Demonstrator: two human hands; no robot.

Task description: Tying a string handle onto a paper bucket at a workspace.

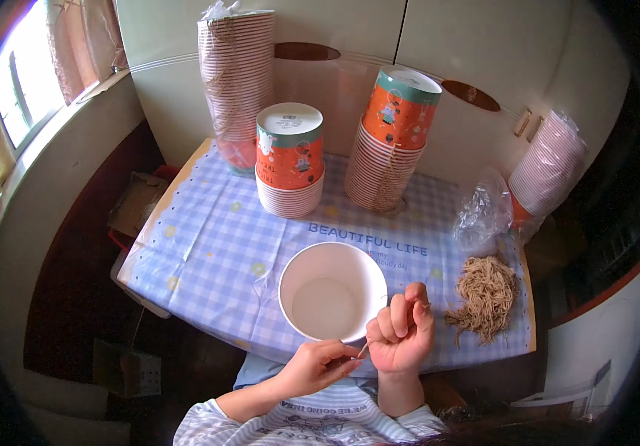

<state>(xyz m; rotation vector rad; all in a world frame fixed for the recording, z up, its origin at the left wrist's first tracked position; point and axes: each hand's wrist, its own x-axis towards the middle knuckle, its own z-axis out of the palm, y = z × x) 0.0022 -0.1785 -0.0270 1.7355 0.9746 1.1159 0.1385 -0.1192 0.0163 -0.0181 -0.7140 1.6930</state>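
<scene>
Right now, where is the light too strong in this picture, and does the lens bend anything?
In the head view, the window at upper left is washed out to white, and the clear plastic bag shows glints; also in the head view, the tablecloth's front edge looks bowed and the corners fall to black; the thin brown strand there is too fine to judge focus.

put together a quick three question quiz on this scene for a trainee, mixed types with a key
1. Is the left hand or the right hand nearer the tan twine bundle?
2. True or false: the white-lined paper bucket stands mouth-up.
3. What lies just beyond the tan twine bundle? A, scissors; B, a clear plastic bag; C, a spoon.

Key: 1, the right hand; 2, true; 3, B.
</scene>
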